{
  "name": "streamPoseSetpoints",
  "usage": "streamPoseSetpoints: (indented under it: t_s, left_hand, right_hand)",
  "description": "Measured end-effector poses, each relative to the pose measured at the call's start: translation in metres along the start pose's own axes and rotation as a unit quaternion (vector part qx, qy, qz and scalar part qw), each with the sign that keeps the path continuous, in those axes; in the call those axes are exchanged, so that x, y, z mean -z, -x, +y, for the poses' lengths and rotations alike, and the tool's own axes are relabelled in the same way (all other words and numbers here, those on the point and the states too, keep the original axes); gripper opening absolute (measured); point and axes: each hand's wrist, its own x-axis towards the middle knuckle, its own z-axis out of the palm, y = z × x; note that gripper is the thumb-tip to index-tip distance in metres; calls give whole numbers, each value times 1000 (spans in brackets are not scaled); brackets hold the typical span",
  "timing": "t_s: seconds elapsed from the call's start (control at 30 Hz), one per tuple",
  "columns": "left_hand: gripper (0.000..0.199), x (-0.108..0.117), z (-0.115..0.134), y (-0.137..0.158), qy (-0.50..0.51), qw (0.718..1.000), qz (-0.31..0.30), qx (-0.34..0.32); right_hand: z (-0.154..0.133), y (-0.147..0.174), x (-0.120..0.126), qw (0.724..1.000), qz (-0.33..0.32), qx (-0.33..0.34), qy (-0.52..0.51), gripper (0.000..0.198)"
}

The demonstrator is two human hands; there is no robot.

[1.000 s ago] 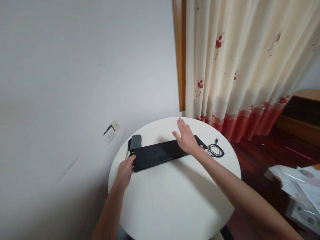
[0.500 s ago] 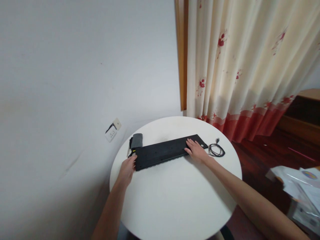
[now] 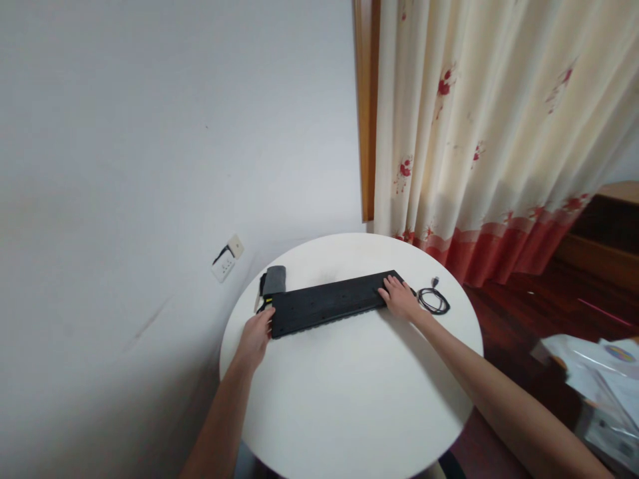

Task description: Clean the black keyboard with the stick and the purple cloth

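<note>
A black keyboard (image 3: 327,304) lies face down across the round white table (image 3: 349,399), its key edge showing along the near side. My left hand (image 3: 256,332) grips the keyboard's left end, thumb on top and the other fingers mostly hidden. On the right end, my right hand (image 3: 401,299) rests with its fingers spread over the back surface. A coiled black USB cable (image 3: 434,301) lies just right of that hand, its plug pointing away from me.
A grey folded cloth-like item (image 3: 275,280) sits by the keyboard's far left corner, with dark things beside it. A wall socket (image 3: 223,265) is on the left wall. A flowered curtain (image 3: 464,133) hangs behind. Papers and plastic (image 3: 599,379) lie at the right.
My right hand has slid slightly to the right along the keyboard's back toward its end. My left hand keeps its hold, and the keyboard has hardly moved.
</note>
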Motion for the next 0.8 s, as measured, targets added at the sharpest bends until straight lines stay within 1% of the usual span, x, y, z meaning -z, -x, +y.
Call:
streamPoseSetpoints:
  t_s: [0.03,0.07,0.1,0.17,0.27,0.33,0.37,0.4,0.47,0.5,0.53,0.57,0.6,0.63,0.73,0.8]
  left_hand:
    - [29,0,-1,0,-1,1000,2,2]
    - [29,1,-1,0,-1,1000,2,3]
    - [30,1,-2,0,-2,1000,1,3]
    - [32,1,-3,0,-6,1000,0,0]
    - [33,1,-3,1,-12,1000,3,-9]
    - [32,0,-3,1,-15,1000,1,-15]
    - [32,0,-2,1,-16,1000,-1,-17]
    - [32,0,-2,1,-17,1000,-1,-18]
    - [34,1,-3,2,-28,1000,2,-12]
    - [35,1,-3,2,-35,999,3,-8]
    - [35,2,-4,3,-41,999,2,-4]
    - [36,3,-4,3,-45,999,-2,-3]
    - [37,4,-5,3,-48,999,-10,-3]
    - [38,5,-6,3,-48,999,-19,-5]
    - [41,9,-5,1,-49,997,-51,-17]
    - [45,11,-3,-2,-52,995,-74,-33]
  right_hand:
    - [-1,1,-2,1000,-27,1,7,58]
    - [-4,1,-2,1000,-29,-3,11,58]
    - [-8,1,0,1000,-12,-7,12,58]
    - [-24,-2,11,999,45,3,-4,60]
    - [-59,-2,27,990,126,46,-45,61]
    - [-83,3,28,984,147,78,-60,61]
    - [-93,8,25,984,134,100,-62,61]
    - [-102,13,20,984,98,132,-63,61]
    - [-113,23,6,975,-17,214,-62,62]
    - [-115,27,-1,966,-67,242,-64,64]
    - [-116,30,-6,958,-104,258,-71,65]
    - [-114,30,-10,955,-120,258,-83,65]
    - [-111,28,-11,958,-114,246,-99,64]
    - [-106,24,-10,963,-91,224,-115,62]
    - [-78,2,-1,980,35,118,-155,58]
    - [-50,-14,7,978,106,14,-178,56]
